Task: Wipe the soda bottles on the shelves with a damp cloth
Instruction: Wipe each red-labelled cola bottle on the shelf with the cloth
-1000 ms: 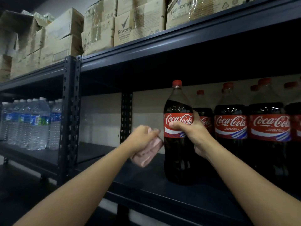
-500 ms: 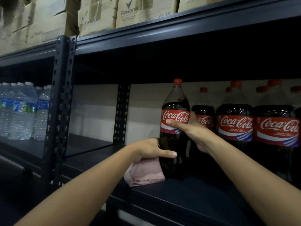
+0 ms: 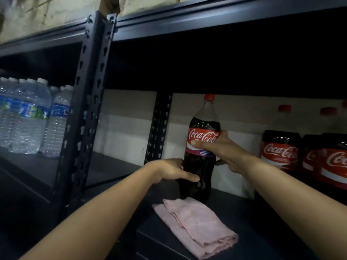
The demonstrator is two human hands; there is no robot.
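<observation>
A large Coca-Cola bottle [image 3: 202, 139] with a red cap stands upright on the dark shelf [image 3: 234, 218]. My right hand [image 3: 223, 149] grips it around the red label. Lower down, my left hand [image 3: 174, 170] holds the bottle's dark body from the left, thumb across the front. The folded pink cloth [image 3: 195, 226] lies loose on the shelf in front of the bottle, with no hand on it. More Coca-Cola bottles [image 3: 281, 149] stand in a row to the right.
A black perforated upright post [image 3: 84, 109] divides the racking. Several water bottles [image 3: 28, 117] stand on the left shelf. Cardboard boxes [image 3: 43, 14] sit on the top shelf. A pale wall shows behind the shelves.
My left hand has let go of the pink cloth, which now lies on the shelf, and moved up to the bottle's lower body. The right hand keeps its grip on the label.
</observation>
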